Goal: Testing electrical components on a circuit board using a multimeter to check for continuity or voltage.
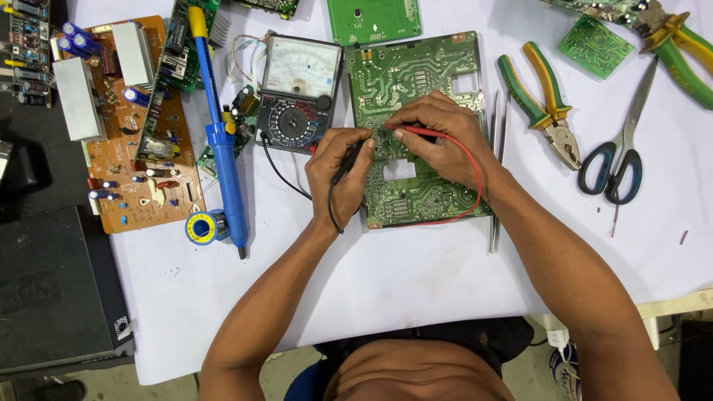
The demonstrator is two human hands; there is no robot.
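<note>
Pinching probes — left hand (pixel 343 174) the black probe (pixel 349 162), right hand (pixel 443 137) the red probe (pixel 416 131) — tips converging on the green board (pixel 423 74)

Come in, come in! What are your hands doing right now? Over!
Left hand holds black probe, right hand holds red probe. Both tips on the green circuit board. Meter beside it, tweezers by right wrist. Nothing blocking. Over.

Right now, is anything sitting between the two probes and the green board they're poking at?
Nothing visible. The left hand holds the black probe and the right hand the red probe, both tips meeting the green circuit board.
</note>
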